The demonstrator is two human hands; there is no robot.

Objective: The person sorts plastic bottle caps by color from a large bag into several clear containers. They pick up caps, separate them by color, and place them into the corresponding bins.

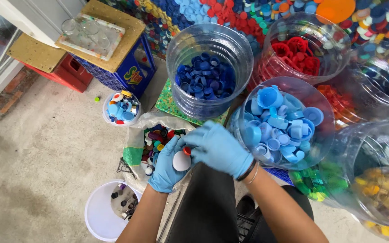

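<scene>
Both my hands wear light blue gloves and meet over my lap. My left hand (164, 165) cups a white round cap (181, 161) in its palm, with a small red cap (187, 150) beside it. My right hand (217, 146) lies over the left one, fingers pinching at the red cap. Just behind my hands lies an open sack of mixed coloured caps (156, 137). To the right stands a clear jar of light blue caps (282, 123).
Clear jars hold dark blue caps (208, 76), red caps (300, 51), orange, green and yellow caps on the right. A small tub of mixed caps (121, 108) and a white bucket (100, 213) sit on the concrete floor. Crates with a glass tray (93, 33) stand at the back left.
</scene>
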